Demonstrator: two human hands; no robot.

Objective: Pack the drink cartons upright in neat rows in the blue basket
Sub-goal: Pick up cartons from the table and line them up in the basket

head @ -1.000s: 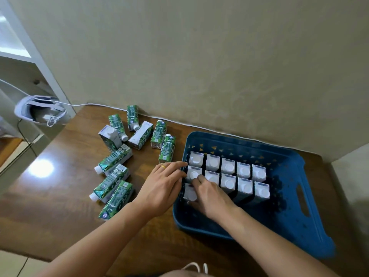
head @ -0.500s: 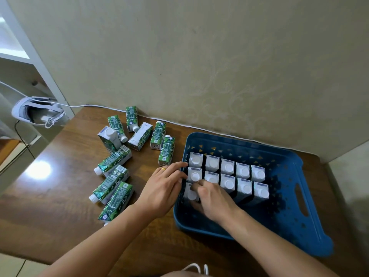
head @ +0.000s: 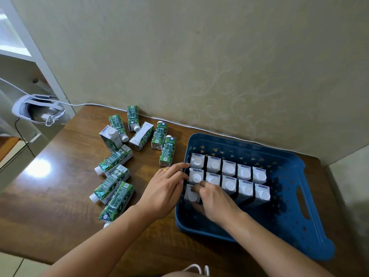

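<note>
The blue basket (head: 295,220) sits on the right of the wooden table. Inside it, white-capped drink cartons stand upright in two rows (head: 229,168) along its far left part. One more carton (head: 192,194) stands at the near left, starting a third row. My right hand (head: 214,200) is inside the basket, its fingers curled round that carton. My left hand (head: 166,188) rests on the basket's left rim, fingers stretched toward the carton tops. Several green cartons (head: 116,176) lie loose on the table to the left.
A white headset (head: 38,109) with a cable sits on a ledge at the far left. A white cable (head: 179,124) runs along the wall behind the table. The basket's right half holds nothing, with a handle slot (head: 302,202).
My right hand has settled lower on the near-left carton. My left hand stays at the basket's rim. The view shifted slightly.
</note>
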